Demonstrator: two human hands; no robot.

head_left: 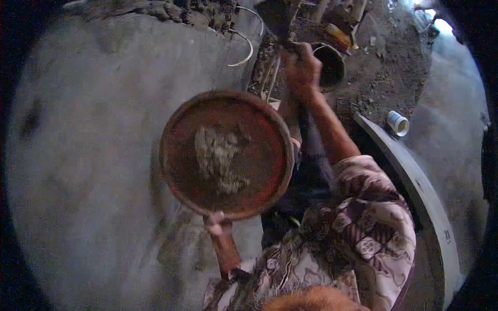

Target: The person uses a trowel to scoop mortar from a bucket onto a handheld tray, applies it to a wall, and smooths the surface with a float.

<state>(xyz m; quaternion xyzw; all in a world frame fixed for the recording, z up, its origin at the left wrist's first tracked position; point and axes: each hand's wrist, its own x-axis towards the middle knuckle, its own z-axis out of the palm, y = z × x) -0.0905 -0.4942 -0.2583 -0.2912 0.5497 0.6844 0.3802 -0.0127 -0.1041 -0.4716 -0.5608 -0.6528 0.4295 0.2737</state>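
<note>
A round reddish-brown pan (179, 122) with a raised rim is held up in the middle of the view. Grey wet-looking material (218, 153) lies in its centre. My left hand (217, 223) grips the pan's lower rim, thumb over the edge. Farther up, my right hand (302, 67) is closed round the handle of a dark flat-bladed tool (276, 18), its blade pointing away at the top. Some motion blur softens both hands.
A dark bucket (332, 70) stands behind my right hand. A white cup (398, 123) lies on its side on the dirt floor at the right. A long curved pale board (423, 184) runs down the right side. Thin curved pale strips (249, 49) are near the top, by rubble.
</note>
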